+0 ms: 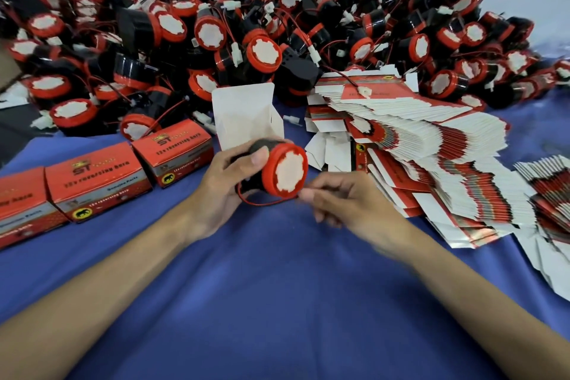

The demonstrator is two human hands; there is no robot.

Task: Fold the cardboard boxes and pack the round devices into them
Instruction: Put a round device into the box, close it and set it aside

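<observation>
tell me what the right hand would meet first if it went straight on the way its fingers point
Probably the red wire looping under the round device that the left hand holds. The right hand points left, its fingertips almost on the wire. Blur hides any contact.

One round device, black with a red rim and white face, was tilted just before an upright open box, its red wire looping below. Closed boxes lined the left, flat boxes fanned right, loose devices heaped behind.
</observation>
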